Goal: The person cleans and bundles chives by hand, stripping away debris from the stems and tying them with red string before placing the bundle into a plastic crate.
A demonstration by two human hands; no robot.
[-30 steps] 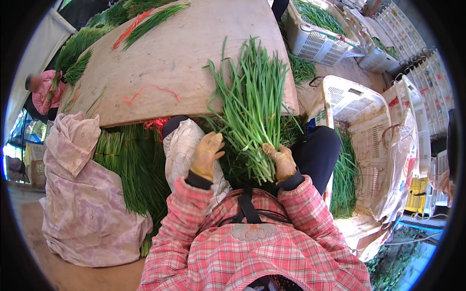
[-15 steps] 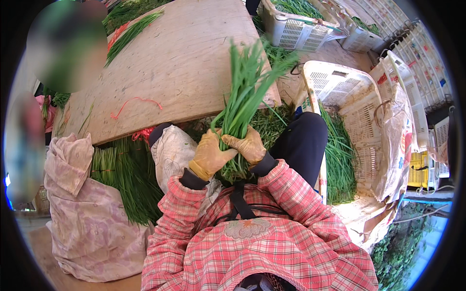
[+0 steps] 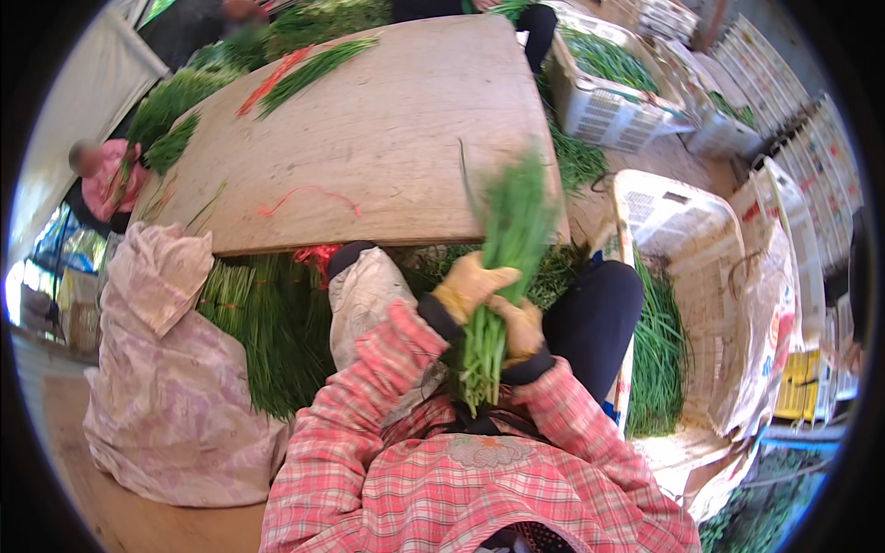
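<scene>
Greens [image 3: 516, 230] look light and bendy; left hand [image 3: 470, 284] and right hand [image 3: 519, 329] fingers squeeze them; stems [image 3: 481, 358] below those fingers seem best to grip.

A bunch of long, flat green leaves [image 3: 518, 230] stands slightly tilted, its paler, thicker stem ends toward 6 o'clock, its motion-blurred tops toward 1 o'clock, overlapping the bench [image 3: 387, 138] in view. One stray leaf parts toward 11 o'clock. Left grip [image 3: 475, 281] and right grip [image 3: 521, 327] clasp its middle.
</scene>
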